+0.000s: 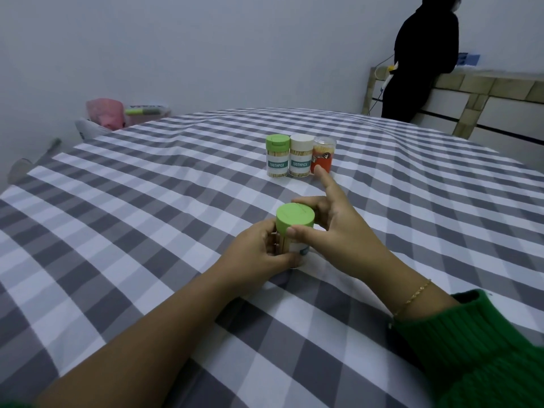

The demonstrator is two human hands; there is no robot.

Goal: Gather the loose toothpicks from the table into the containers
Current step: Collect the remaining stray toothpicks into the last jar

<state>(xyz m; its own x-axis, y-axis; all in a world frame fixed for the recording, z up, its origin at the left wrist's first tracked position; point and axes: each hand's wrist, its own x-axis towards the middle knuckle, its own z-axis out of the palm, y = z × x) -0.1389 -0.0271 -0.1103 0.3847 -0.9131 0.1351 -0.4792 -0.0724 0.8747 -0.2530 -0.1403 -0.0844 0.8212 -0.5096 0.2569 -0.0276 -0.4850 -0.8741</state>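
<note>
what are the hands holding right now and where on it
Both hold the near toothpick container: the left hand grips its clear body, the right hand pinches its green lid at the rim.

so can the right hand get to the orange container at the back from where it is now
Probably yes. The right hand already has its index finger stretched out, its tip just short of the orange container, with only bare tablecloth between. Its thumb and other fingers grip the green lid, so it would have to let go first.
</note>
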